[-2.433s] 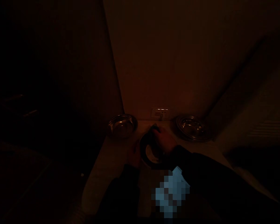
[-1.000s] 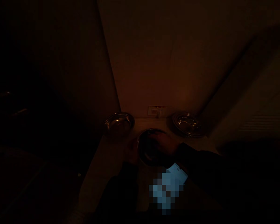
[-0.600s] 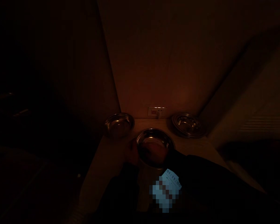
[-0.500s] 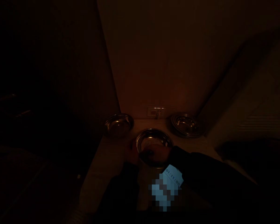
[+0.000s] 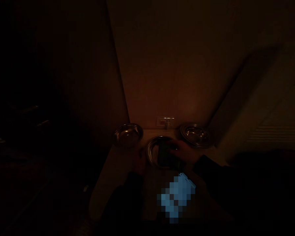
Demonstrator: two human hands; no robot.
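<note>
The scene is very dark. In the middle of the small table stands a round shiny metal dish [image 5: 150,152]. My right hand [image 5: 185,152] is over its right side, closed on a dark greenish cloth-like piece [image 5: 165,154], which covers much of the dish. Whether this is a cloth or a sponge is hard to see. My left hand [image 5: 140,162] is close to the dish's left rim; its fingers are lost in shadow, and I cannot tell whether they grip the rim.
Another metal dish [image 5: 127,136] sits at the back left, and stacked metal dishes [image 5: 195,135] stand at the back right. A wall socket [image 5: 165,122] is behind them. A bluish, blurred-out card-like object [image 5: 178,196] shows in front. The table edge [image 5: 98,183] runs along the left.
My right hand has moved right and slightly up, and the dark piece in it now shows over the dish. My left hand stays beside the dish. The view has shifted slightly.
</note>
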